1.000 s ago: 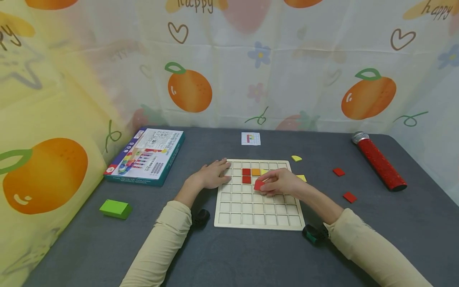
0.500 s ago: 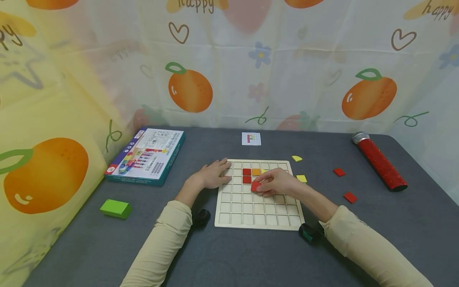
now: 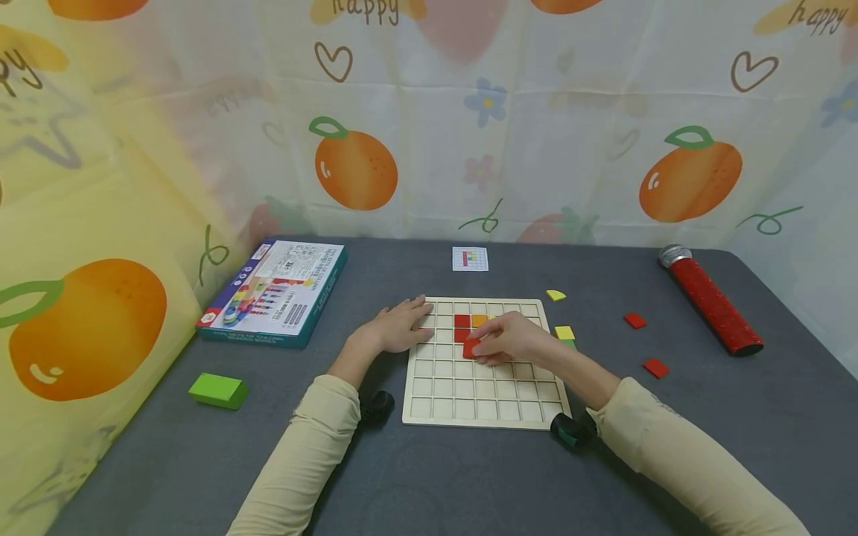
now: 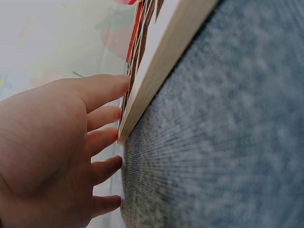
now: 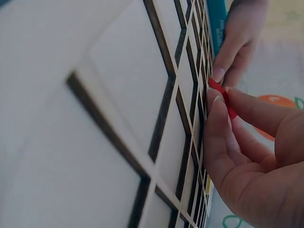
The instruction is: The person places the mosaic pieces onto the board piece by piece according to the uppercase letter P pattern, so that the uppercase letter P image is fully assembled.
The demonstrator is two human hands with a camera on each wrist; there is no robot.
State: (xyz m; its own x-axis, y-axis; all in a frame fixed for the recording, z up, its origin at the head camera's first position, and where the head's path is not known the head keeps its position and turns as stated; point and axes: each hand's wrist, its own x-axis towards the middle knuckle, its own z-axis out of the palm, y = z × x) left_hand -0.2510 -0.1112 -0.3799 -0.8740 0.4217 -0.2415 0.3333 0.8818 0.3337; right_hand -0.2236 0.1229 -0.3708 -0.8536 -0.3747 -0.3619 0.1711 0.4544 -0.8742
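Note:
A pale wooden grid board (image 3: pixel 469 410) lies on the dark table. My left hand (image 3: pixel 398 327) rests on its left edge, fingers spread; the left wrist view shows the thumb and fingers against the board's rim (image 4: pixel 156 66). My right hand (image 3: pixel 515 339) pinches a red square tile (image 3: pixel 471 348) between thumb and fingers, at a cell just below two red tiles (image 3: pixel 462 328) set one under the other. In the right wrist view the pinched red tile (image 5: pixel 222 97) is tilted at the grid surface. An orange tile (image 3: pixel 479 320) sits right of the upper red one, and my right hand hides the cells beyond.
Right of the board lie a yellow quarter piece (image 3: pixel 555 295), a yellow tile (image 3: pixel 564 332) and two loose red tiles (image 3: pixel 634 321). A red microphone (image 3: pixel 713 301) is farther right. A pattern card (image 3: pixel 470 259) lies behind; a box (image 3: pixel 275 290) and green block (image 3: pixel 218 391) stand left.
My right hand has moved left and slightly forward with the red tile, from a cell farther right to just below the red column. The left hand has stayed on the board's edge.

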